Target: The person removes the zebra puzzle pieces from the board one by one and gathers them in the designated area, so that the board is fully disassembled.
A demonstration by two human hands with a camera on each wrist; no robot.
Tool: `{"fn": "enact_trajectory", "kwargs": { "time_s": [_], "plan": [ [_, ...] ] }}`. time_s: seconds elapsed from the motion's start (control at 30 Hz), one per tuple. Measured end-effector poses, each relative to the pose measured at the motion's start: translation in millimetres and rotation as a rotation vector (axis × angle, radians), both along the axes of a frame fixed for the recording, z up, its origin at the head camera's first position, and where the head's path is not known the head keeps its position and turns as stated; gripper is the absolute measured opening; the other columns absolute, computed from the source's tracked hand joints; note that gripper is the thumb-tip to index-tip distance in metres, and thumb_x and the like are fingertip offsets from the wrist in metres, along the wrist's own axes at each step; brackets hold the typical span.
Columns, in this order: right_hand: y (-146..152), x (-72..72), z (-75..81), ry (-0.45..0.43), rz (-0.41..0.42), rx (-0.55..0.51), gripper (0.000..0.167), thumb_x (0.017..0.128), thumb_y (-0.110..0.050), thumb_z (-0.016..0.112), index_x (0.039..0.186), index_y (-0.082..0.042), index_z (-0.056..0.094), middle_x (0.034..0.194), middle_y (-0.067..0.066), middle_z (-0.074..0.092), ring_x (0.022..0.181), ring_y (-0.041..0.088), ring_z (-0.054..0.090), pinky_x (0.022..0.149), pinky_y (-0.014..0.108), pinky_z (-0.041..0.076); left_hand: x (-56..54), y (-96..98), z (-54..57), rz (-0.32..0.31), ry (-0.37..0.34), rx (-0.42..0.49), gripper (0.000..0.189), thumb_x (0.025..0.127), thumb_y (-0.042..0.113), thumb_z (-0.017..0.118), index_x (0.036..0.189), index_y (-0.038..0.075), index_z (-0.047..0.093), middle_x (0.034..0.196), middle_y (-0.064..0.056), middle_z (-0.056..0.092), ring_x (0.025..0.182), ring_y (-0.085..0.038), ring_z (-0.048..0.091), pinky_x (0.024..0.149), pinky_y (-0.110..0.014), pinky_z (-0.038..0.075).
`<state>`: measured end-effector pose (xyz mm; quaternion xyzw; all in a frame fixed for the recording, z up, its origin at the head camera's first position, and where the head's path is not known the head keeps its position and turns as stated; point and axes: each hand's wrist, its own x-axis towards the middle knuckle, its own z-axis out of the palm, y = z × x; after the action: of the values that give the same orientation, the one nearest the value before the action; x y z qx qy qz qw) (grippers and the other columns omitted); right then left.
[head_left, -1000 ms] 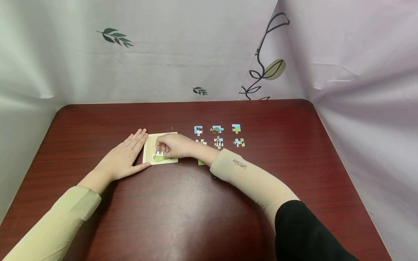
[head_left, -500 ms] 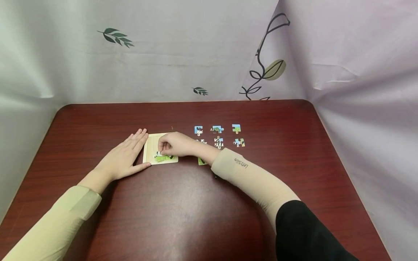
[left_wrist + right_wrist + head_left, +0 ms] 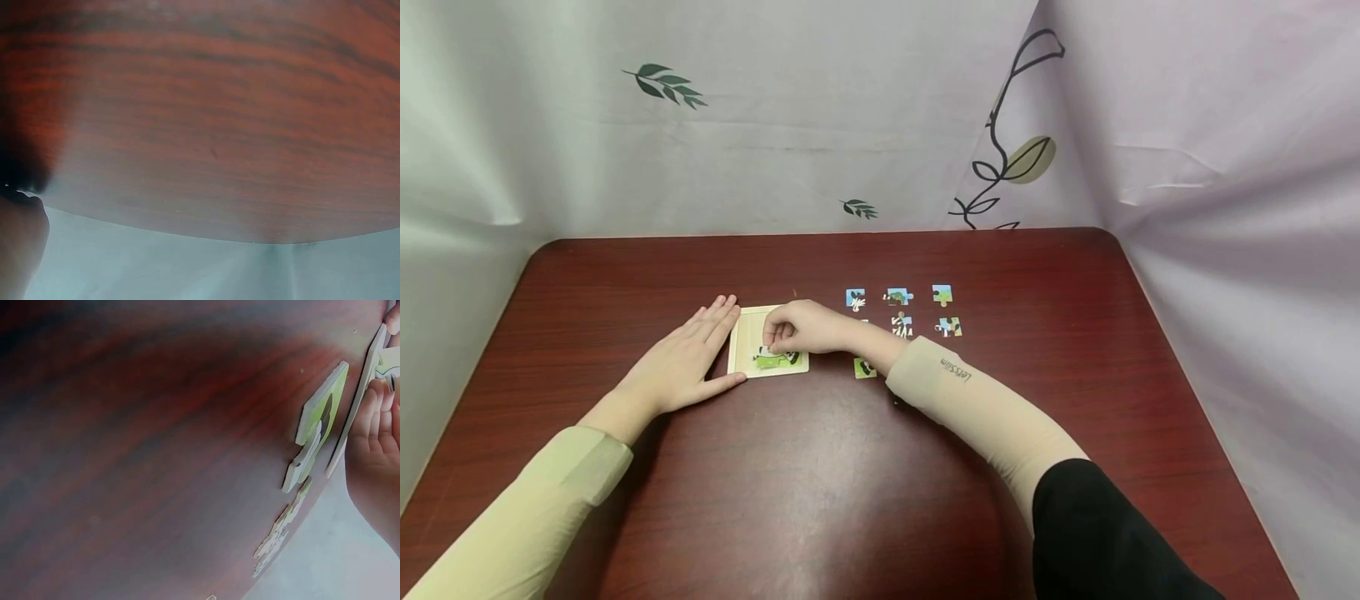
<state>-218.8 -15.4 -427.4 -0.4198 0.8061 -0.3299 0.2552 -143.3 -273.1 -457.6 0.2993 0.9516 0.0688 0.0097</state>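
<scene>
A small pale wooden puzzle tray [image 3: 748,325] lies on the table, with green panda-patterned puzzle pieces [image 3: 769,363] along its near side. My left hand [image 3: 677,367] rests flat beside it, fingers straight along the left edge and thumb at the near left corner. Over the tray, my right hand [image 3: 808,327] has its fingers curled and pinches a small puzzle piece, mostly hidden by the fingertips. The right wrist view shows those fingertips [image 3: 377,387] down at the green pieces inside the tray rim [image 3: 353,409]. Only a bit of the left hand [image 3: 22,240] enters the left wrist view.
Loose jigsaw pieces lie in rows right of the tray, among them a blue one [image 3: 855,298], a green-and-blue one [image 3: 942,293] and a green one [image 3: 864,368] near my right forearm. The forearm covers some. A pale curtain [image 3: 775,150] hangs behind the dark red table [image 3: 820,467].
My right hand has shifted slightly up and away from the near pieces, uncovering more of the green picture in the tray. The left hand has stayed where it was.
</scene>
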Motion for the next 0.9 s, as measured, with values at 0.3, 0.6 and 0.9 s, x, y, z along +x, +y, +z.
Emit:
{"fn": "enact_trajectory", "kwargs": {
  "time_s": [0.3,0.6,0.9],
  "plan": [
    [10.3,-4.1,8.8,-0.052,-0.019,-0.061,0.010,0.100,-0.010,0.074,0.108,-0.004,0.077,0.098,0.007,0.076,0.088,0.008,0.068,0.081,0.012,0.054,-0.3,0.9,-0.4,0.001,0.000,0.004,0.101,0.098,0.051,0.070,0.166,-0.006,0.022,0.175,-0.026,0.022,0.164,-0.041,0.022,0.139,-0.036,0.007],
    [39.0,-8.7,28.4,-0.109,-0.062,-0.071,0.009,0.095,-0.010,0.079,0.101,-0.003,0.079,0.088,0.004,0.077,0.079,0.007,0.070,0.078,0.017,0.058,-0.8,1.5,-0.4,0.009,-0.002,0.010,0.101,0.097,0.051,0.070,0.166,-0.006,0.023,0.175,-0.025,0.022,0.164,-0.041,0.022,0.139,-0.039,0.010],
    [82.1,-14.1,37.3,-0.120,-0.086,-0.006,0.006,0.093,-0.010,0.081,0.097,-0.005,0.082,0.082,0.000,0.079,0.071,0.006,0.069,0.066,0.020,0.056,-2.1,-0.4,-1.6,-0.003,0.013,-0.006,0.101,0.097,0.052,0.069,0.166,-0.006,0.023,0.175,-0.025,0.021,0.164,-0.041,0.022,0.139,-0.039,0.011]
  ]
}}
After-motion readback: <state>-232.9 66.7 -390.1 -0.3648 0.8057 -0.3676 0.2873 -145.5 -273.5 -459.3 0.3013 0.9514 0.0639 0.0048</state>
